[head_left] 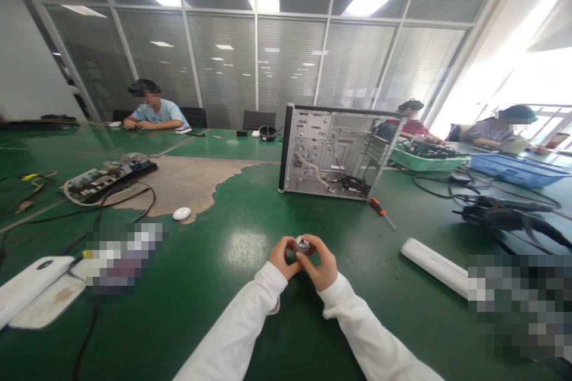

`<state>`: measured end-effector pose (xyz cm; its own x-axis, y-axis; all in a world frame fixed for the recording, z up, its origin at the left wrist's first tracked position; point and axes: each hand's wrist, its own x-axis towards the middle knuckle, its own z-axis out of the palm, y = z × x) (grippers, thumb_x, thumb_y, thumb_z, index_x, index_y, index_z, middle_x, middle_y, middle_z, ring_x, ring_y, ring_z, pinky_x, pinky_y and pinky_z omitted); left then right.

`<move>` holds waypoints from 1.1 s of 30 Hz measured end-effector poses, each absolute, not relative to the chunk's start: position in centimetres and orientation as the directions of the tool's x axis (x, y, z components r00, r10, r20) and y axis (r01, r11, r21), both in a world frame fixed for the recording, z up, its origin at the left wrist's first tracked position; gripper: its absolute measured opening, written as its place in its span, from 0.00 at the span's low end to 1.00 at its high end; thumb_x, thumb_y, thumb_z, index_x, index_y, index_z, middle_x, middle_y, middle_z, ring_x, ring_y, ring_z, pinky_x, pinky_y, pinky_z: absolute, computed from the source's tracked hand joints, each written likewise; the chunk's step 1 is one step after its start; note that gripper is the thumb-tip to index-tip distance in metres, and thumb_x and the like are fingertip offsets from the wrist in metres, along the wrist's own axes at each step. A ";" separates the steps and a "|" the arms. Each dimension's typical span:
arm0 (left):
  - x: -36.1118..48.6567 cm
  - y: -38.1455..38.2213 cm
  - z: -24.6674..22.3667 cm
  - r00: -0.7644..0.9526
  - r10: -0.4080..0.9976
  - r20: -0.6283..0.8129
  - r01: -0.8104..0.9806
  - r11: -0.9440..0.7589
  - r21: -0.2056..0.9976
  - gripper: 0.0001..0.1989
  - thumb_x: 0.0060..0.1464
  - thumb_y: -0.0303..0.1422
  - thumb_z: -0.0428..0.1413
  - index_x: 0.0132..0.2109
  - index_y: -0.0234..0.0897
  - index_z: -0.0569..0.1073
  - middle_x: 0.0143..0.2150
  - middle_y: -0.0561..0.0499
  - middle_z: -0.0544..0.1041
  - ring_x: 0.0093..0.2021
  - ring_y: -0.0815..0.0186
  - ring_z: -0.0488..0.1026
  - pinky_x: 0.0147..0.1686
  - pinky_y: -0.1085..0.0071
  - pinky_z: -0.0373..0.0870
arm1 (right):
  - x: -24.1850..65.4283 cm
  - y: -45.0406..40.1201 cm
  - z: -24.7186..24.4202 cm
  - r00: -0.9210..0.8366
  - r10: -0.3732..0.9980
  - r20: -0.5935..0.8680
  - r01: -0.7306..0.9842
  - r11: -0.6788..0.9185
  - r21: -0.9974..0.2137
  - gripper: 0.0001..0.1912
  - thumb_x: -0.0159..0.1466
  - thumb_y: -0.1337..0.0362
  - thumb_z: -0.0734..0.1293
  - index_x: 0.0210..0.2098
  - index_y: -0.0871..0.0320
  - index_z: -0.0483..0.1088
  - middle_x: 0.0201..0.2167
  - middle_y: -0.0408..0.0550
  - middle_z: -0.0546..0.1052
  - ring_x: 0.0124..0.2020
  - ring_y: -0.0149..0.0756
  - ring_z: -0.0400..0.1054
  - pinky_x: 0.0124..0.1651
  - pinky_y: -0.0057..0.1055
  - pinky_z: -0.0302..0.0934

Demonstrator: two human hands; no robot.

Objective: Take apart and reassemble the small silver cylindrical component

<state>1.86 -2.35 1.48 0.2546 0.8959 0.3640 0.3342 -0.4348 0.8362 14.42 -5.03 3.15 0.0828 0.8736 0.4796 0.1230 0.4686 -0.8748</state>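
Between my two hands is a small, round, silvery metal part (302,244), perhaps a little motor; its exact kind is too small to tell. The fingers of my left hand (282,256) are closed around its left side. From the right, my right hand (320,263) pinches it with thumb and fingers. Both hands are just above the green table (250,321). Beyond them an opened computer case (330,155) stands upright, its metal inside and some cables showing. A screwdriver (382,213) with an orange and black handle lies at the case's right front corner.
A stripped device with exposed parts (109,180) and a white round lid (182,214) lie left. A white bar (435,268), black cables, a green basket (429,161) and a blue basket (518,171) are right. Several people sit around the table.
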 end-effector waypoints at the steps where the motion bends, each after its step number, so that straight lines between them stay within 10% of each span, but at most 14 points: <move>1: 1.8 -2.3 1.4 0.245 0.897 0.367 0.335 -0.434 0.836 0.18 0.35 0.26 0.56 0.37 0.37 0.63 0.35 0.51 0.72 0.35 0.65 0.69 0.32 0.70 0.65 | 14.4 -5.1 3.3 0.069 0.868 0.492 0.141 0.480 -0.866 0.15 0.48 0.67 0.67 0.37 0.53 0.68 0.36 0.48 0.69 0.36 0.38 0.61 0.40 0.33 0.57; 24: 1.1 -1.5 1.2 0.204 0.892 0.404 0.264 -0.448 0.854 0.18 0.34 0.24 0.56 0.37 0.38 0.64 0.35 0.52 0.74 0.35 0.64 0.72 0.34 0.70 0.67 | 14.2 -5.0 2.8 -0.038 0.811 0.583 0.301 0.566 -0.768 0.24 0.50 0.68 0.65 0.47 0.53 0.60 0.40 0.50 0.67 0.41 0.42 0.60 0.44 0.40 0.56; 33: 0.8 -1.8 1.9 0.176 0.779 0.602 0.601 -0.569 0.561 0.13 0.37 0.22 0.53 0.33 0.39 0.68 0.37 0.52 0.75 0.38 0.65 0.69 0.40 0.66 0.64 | 14.3 -4.9 2.8 -0.161 0.708 0.688 0.394 0.685 -0.613 0.28 0.50 0.65 0.65 0.50 0.56 0.55 0.45 0.53 0.63 0.45 0.43 0.57 0.36 0.36 0.61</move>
<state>0.82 -1.79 1.85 0.1760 0.7791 0.6017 0.6011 -0.5691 0.5611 14.30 -4.91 2.79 -0.1612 0.7080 0.6875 0.3944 0.6848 -0.6127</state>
